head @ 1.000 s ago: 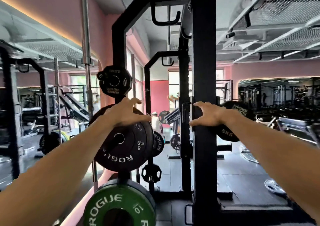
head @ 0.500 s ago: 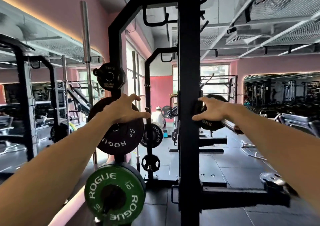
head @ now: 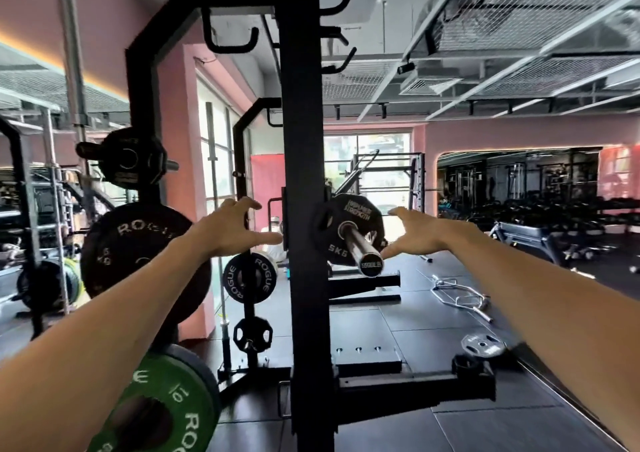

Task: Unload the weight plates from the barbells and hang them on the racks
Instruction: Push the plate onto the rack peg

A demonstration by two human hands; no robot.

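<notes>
A black 5 kg plate (head: 349,216) sits on the chrome barbell sleeve (head: 360,247), which points toward me just right of the black rack upright (head: 304,209). My right hand (head: 415,231) hovers open to the right of that plate, fingers spread, touching nothing. My left hand (head: 230,228) is open left of the upright, in the air, holding nothing. On the rack's pegs at the left hang a black Rogue plate (head: 131,240), a small black plate (head: 128,157) above it and a green 10 kg Rogue plate (head: 173,410) below.
A smaller Rogue plate (head: 249,278) and a tiny plate (head: 251,335) hang on a farther post. A grey plate (head: 483,346) and a curl bar (head: 460,295) lie on the dark floor at the right. Benches and machines stand at the far right.
My left hand has come off the black Rogue plate and moved right. My right hand has left the 5 kg plate and opened beside it. The view has shifted left, showing the sleeve end.
</notes>
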